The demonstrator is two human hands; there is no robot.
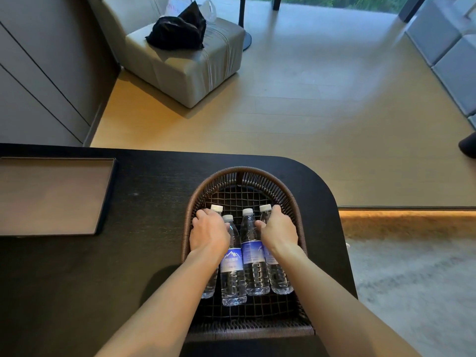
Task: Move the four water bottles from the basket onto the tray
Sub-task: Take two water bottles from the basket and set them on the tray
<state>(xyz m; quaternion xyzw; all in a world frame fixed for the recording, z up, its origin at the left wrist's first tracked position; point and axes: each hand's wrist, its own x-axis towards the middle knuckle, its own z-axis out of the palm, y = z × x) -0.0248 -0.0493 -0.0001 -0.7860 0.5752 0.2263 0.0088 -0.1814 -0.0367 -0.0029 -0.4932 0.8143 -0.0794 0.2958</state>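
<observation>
My left hand (210, 234) and right hand (279, 231) each close on an outer bottle in the basket (244, 173); next, I judge, lift them to the tray (51, 197).

No legible text is found on any item in the frame. Blue labels are carried by the water bottles lying in the lower centre of the frame. On the second bottle from the left (232, 264), a white mountain emblem is printed at the top of the label, with a line of white characters beneath it; these characters are too small and blurred to be read. On the third bottle from the left (253, 253), rows of fine white print are shown on the label, likewise unreadable. On the white bag (177, 5) at the upper centre, faint reddish lettering is visible but cannot be deciphered.
</observation>
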